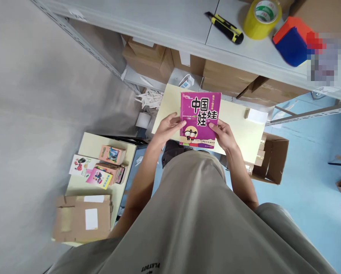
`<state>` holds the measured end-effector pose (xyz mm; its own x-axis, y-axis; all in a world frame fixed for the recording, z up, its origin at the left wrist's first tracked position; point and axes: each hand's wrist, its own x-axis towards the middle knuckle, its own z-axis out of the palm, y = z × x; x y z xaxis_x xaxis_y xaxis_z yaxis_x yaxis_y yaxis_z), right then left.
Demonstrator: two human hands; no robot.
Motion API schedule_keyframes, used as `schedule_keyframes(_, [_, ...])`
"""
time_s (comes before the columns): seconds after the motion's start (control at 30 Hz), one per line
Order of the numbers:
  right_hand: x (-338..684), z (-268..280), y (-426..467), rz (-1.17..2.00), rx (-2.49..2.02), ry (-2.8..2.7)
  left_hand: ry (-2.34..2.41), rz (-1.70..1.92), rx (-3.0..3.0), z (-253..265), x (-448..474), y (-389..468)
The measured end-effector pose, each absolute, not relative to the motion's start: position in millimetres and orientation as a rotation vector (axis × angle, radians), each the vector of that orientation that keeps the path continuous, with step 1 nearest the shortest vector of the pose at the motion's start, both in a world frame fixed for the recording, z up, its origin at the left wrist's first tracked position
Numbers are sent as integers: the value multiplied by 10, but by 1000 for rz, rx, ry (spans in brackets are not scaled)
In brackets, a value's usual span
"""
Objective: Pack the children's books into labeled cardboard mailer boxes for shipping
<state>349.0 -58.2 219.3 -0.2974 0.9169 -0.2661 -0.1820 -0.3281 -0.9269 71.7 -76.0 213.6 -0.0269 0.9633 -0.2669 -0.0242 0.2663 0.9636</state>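
I hold a magenta children's book [200, 114] with bold Chinese characters and a cartoon figure on its cover, front side up. My left hand [168, 127] grips its left edge with the thumb on the cover. My right hand [224, 135] grips its lower right edge. The book hovers over a pale yellow tabletop [241, 125] below me.
A low table at the left carries a stack of colourful books [107, 167] and a taped cardboard box [83, 219]. The grey shelf above holds a yellow-black utility knife [224, 28], a yellow tape roll [262, 18] and a blue-orange object [292, 42]. Cardboard boxes sit under the shelf; an open carton [271, 160] stands right.
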Motion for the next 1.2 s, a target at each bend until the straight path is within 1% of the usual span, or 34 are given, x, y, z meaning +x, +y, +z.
schedule_keyframes(0.1, [3547, 2205, -592, 1787, -1062, -1066, 1211, 974, 886, 2160, 633, -730])
schedule_keyframes(0.27, [3534, 2206, -567, 1776, -1050, -1159, 1238, 1080, 892, 2260, 673, -813])
schedule_keyframes(0.43, [3575, 2348, -515, 1600, -977, -1384, 1334, 1194, 1154, 2431, 552, -887])
schedule_keyframes(0.53, [3601, 2469, -482, 1498, -915, -1541, 1298, 1298, 1342, 2534, 480, -932])
schedule_keyframes(0.67, [3613, 2546, -467, 1500, -857, -1598, 1252, 1364, 1437, 2604, 438, -969])
schedule_keyframes(0.83, [3648, 2457, -528, 1500, -771, -1673, 1338, 1285, 1375, 2592, 391, -1029])
schedule_keyframes(1.0, [3637, 2304, -600, 1378, -964, -1639, 1352, 1238, 1162, 2445, 377, -1102])
schedule_keyframes(1.2, [3659, 2376, -604, 1428, -1101, -1569, 1298, 1123, 1131, 2395, 332, -1127])
